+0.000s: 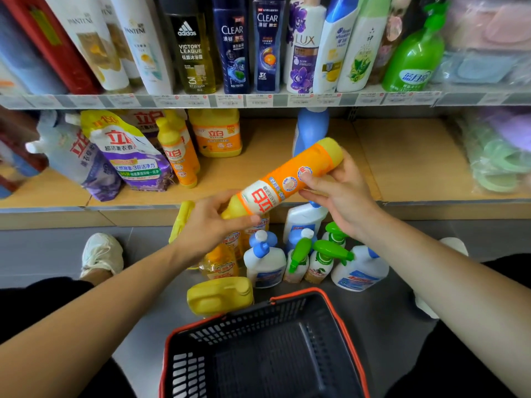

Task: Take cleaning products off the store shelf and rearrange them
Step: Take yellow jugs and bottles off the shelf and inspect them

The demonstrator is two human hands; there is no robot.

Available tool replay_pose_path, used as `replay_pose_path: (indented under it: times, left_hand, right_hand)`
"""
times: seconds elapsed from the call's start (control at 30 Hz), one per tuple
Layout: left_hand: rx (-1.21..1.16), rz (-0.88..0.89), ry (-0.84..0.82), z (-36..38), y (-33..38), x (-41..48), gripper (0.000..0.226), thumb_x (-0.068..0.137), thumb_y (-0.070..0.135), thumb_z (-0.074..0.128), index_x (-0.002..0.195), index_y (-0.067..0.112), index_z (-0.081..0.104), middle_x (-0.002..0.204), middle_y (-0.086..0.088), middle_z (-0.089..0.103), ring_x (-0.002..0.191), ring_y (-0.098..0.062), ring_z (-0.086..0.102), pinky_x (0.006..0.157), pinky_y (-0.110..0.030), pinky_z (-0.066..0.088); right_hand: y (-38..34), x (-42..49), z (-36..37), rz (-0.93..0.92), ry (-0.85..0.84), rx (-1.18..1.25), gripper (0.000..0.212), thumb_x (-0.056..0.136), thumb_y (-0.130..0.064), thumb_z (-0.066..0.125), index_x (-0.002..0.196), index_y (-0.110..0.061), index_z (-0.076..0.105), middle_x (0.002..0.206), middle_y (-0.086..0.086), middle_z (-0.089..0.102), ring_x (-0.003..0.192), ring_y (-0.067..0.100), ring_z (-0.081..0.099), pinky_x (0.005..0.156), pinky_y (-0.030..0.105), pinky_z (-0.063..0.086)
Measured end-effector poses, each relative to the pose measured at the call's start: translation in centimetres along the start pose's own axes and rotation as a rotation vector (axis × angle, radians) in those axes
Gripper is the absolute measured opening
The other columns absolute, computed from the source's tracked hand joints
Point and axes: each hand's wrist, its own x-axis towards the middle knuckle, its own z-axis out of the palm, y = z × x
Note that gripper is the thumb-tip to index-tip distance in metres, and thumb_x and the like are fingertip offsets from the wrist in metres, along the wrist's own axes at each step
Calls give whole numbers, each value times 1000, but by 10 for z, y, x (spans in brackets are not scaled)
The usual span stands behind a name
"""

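I hold a yellow and orange detergent bottle [290, 179] tilted in the air in front of the lower wooden shelf [402, 159]. My left hand [212, 225] grips its neck end at lower left. My right hand [342, 193] holds its base end at upper right. On the shelf stand a similar orange bottle [178, 150], a yellow jug [217, 133], purple refill pouches [129, 156] and a blue bottle [311, 130]. On the floor below are white bottles with blue caps [265, 262], green spray bottles [321, 257] and yellow jugs [221, 295].
A black shopping basket with an orange rim [258, 351] sits on the floor in front of me. The upper shelf [258, 100] holds shampoo and body wash bottles. Packaged pastel goods [497, 156] lie at right. My white shoe [100, 254] rests on the grey floor at left.
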Motion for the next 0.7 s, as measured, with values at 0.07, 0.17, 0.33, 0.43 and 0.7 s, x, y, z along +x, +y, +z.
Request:
replay_pose_path:
  times: [0.07,0.17,0.33,0.43,0.7]
  left_hand:
    - [15,25,82,-10,3,1,61,67,34,85,123,22,67,111,4,74,101,-14,72,78,-29,61]
    - [3,43,204,-17,3,5,61,62,33,87,119,26,68,118,1,68,105,-16,70,75,-31,62]
    - [73,113,271,-18,5,19,61,62,39,89,116,25,66,111,6,68,103,-6,69,69,-25,61]
    - [244,169,273,-13,1,33,53,70,32,91,117,22,68,105,10,71,99,-6,69,76,-25,60]
    - [567,134,121,21,-29,69,54,72,33,89,122,25,70,106,6,73,92,-11,66,82,-34,58]
  right_hand:
    - [8,7,-4,43,45,-8,87,79,1,79,148,-27,35,126,14,62,113,30,68,89,49,59]
    - [29,16,-11,115,-14,-171,54,83,-14,80,130,-25,56,120,12,68,108,31,70,85,41,60]
    - [71,29,-35,100,-62,-658,31,86,-17,78,111,-30,66,92,2,72,88,18,68,78,36,56]
    - [91,27,-57,99,-159,-985,41,83,-22,81,122,-19,69,110,5,71,99,16,67,87,29,52]
    - [125,0,-78,-12,-498,-1477,51,87,-33,76,136,-28,61,135,-1,54,125,21,51,101,37,42]
